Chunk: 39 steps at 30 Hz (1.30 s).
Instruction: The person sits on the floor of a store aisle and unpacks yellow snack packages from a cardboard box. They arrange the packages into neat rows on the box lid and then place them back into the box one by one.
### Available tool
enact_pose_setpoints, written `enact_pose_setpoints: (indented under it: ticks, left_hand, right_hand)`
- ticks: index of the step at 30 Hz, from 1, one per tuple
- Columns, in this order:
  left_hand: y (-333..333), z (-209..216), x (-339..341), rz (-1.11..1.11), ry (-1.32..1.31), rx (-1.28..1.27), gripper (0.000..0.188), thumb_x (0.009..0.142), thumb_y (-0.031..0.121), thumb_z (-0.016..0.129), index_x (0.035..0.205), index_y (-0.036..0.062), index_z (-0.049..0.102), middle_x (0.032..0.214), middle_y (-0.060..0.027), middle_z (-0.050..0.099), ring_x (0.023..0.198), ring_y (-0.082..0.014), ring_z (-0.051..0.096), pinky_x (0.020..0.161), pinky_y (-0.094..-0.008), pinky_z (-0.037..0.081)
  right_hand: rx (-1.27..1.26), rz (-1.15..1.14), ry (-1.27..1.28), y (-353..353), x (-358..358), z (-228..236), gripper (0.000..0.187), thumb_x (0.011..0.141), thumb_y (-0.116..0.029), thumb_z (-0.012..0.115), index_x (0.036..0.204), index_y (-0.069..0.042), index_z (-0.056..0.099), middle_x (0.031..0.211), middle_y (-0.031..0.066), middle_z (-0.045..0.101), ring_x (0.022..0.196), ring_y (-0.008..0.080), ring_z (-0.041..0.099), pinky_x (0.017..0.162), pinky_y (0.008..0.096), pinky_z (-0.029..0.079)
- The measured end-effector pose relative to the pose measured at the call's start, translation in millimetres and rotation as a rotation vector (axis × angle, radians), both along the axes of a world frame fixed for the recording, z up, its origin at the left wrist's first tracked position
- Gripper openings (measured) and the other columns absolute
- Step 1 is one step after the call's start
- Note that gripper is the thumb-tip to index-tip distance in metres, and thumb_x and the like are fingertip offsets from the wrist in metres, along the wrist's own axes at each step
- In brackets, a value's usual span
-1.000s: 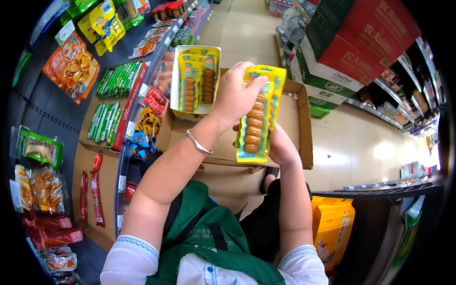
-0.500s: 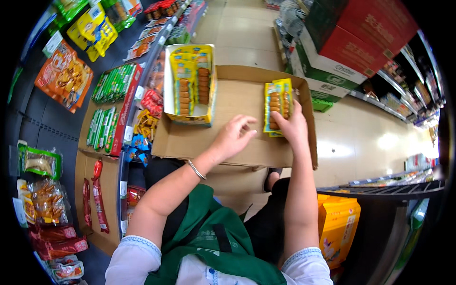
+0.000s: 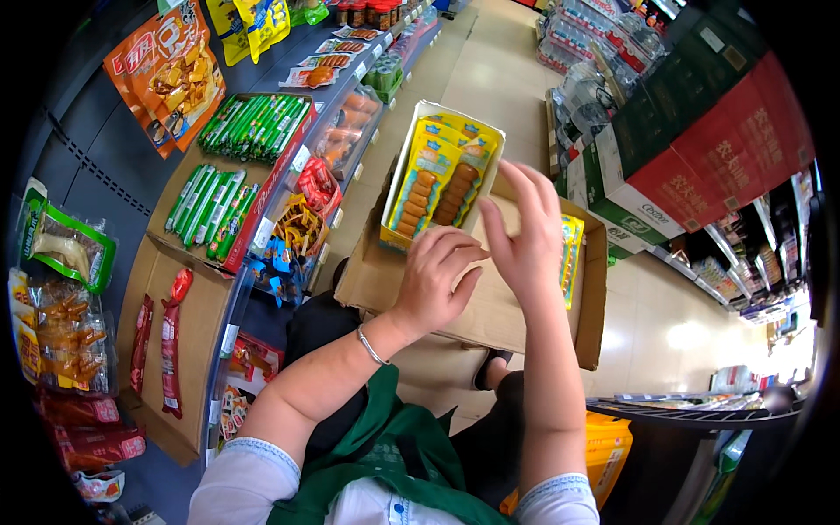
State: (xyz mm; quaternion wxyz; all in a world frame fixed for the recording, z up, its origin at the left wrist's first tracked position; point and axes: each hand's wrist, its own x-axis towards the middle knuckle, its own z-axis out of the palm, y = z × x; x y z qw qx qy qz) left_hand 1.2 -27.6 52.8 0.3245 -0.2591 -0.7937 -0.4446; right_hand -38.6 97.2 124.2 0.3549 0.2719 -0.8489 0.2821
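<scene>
A small open box [image 3: 496,140] stands in the left part of a shallow cardboard tray [image 3: 597,302]. It holds several yellow and blue packets of ridged brown sausages [image 3: 422,197], standing on end. My left hand [image 3: 437,280] is at the box's near edge, fingers loosely bent and thumb apart, with nothing seen in it. Whether its fingertips touch the box I cannot tell. My right hand [image 3: 525,232] is raised beside the box's right side, fingers stretched and empty. At the tray's right lie yellow sausage packets [image 3: 570,254], partly hidden behind my right forearm.
On the left, a shelf carries a carton of green-wrapped sticks [image 3: 249,131] and a carton with red-wrapped sausages [image 3: 171,350]. Bagged snacks hang there, including an orange bag [image 3: 171,74]. Stacked red and green cartons [image 3: 717,157] stand at the right. A yellow box [image 3: 608,451] is by my right elbow.
My right hand has let go of the yellow packets at the tray's right and moved left to the box. The left hand has come near the box's front edge. The view has turned.
</scene>
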Motion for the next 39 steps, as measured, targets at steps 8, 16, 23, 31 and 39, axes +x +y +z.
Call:
enact_pose_setpoints:
  ticks: [8, 16, 23, 31, 39]
  left_hand:
    - [-8.3, -18.7, -0.1, -0.017, -0.097, 0.000, 0.013, 0.071, 0.007, 0.066, 0.084, 0.0095, 0.065, 0.100, -0.0055, 0.059, 0.092, -0.0256, 0.054, 0.081, -0.0372, 0.039]
    - [-11.9, -16.8, 1.6, -0.040, -0.128, 0.010, 0.008, 0.072, 0.007, 0.064, 0.080, 0.0088, 0.064, 0.102, -0.0048, 0.057, 0.093, -0.0227, 0.053, 0.083, -0.0347, 0.038]
    - [-11.0, -17.8, 2.3, -0.037, -0.129, -0.003, 0.008, 0.073, 0.008, 0.063, 0.081, 0.0094, 0.063, 0.104, -0.0054, 0.055, 0.095, -0.0223, 0.052, 0.085, -0.0356, 0.037]
    - [-8.1, -24.1, 0.6, -0.012, -0.092, -0.006, 0.008, 0.074, 0.009, 0.062, 0.081, 0.0094, 0.062, 0.104, -0.0059, 0.054, 0.095, -0.0235, 0.052, 0.087, -0.0365, 0.037]
    - [-8.1, -28.9, 0.3, -0.017, -0.089, -0.019, 0.011, 0.074, 0.013, 0.063, 0.085, 0.0138, 0.060, 0.106, -0.0039, 0.055, 0.095, -0.0245, 0.052, 0.084, -0.0382, 0.038]
  right_hand:
    - [0.438, -0.072, 0.083, -61.2, -64.3, 0.6, 0.060, 0.064, -0.023, 0.074, 0.115, -0.002, 0.050, 0.110, 0.0120, 0.050, 0.106, 0.0292, 0.047, 0.091, 0.0379, 0.038]
    - [0.420, -0.200, 0.100, -65.8, -73.4, -7.3, 0.041, 0.064, -0.024, 0.073, 0.092, -0.005, 0.051, 0.095, 0.0112, 0.050, 0.098, 0.0294, 0.048, 0.085, 0.0407, 0.038]
    - [0.449, -0.191, 0.076, -63.2, -72.6, -3.2, 0.031, 0.072, -0.025, 0.070, 0.092, -0.005, 0.055, 0.086, 0.0105, 0.056, 0.091, 0.0296, 0.052, 0.080, 0.0401, 0.039]
    - [0.548, -0.008, 0.162, -57.0, -74.5, -8.2, 0.024, 0.076, -0.024, 0.069, 0.070, -0.008, 0.052, 0.063, 0.0073, 0.053, 0.059, 0.0261, 0.057, 0.054, 0.0366, 0.045]
    - [0.217, -0.176, 0.320, -16.5, -63.9, 66.6, 0.025, 0.074, -0.026, 0.074, 0.068, -0.008, 0.057, 0.056, 0.0044, 0.052, 0.047, 0.0175, 0.052, 0.044, 0.0301, 0.041]
